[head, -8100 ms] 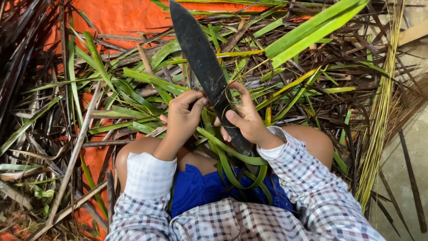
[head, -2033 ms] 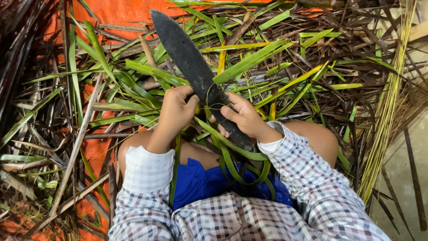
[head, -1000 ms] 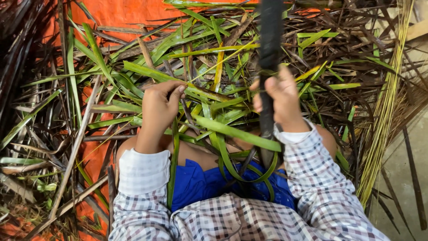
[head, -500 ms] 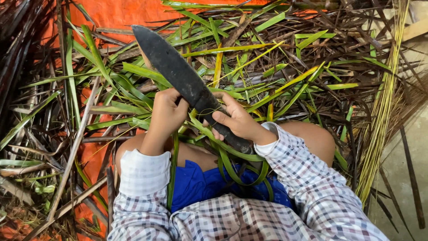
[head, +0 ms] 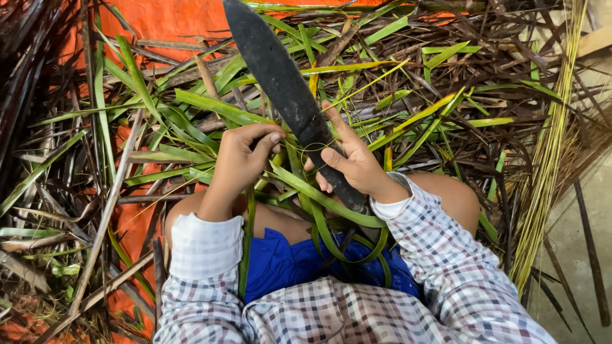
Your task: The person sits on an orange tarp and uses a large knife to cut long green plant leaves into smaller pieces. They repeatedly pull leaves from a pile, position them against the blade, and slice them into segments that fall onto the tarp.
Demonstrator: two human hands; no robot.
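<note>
Knife blade (head: 280, 83): dark matt metal, rough, pitted. Leaf strips (head: 325, 200): smooth green, slight gloss. Sheet (head: 172, 22): orange woven plastic. Shirt sleeves (head: 204, 255): checked cloth.

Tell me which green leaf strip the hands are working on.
The strip pinched by the left hand against the knife; the others lie loose.

Checked shirt, white rolled cuffs, blue shorts.
</note>
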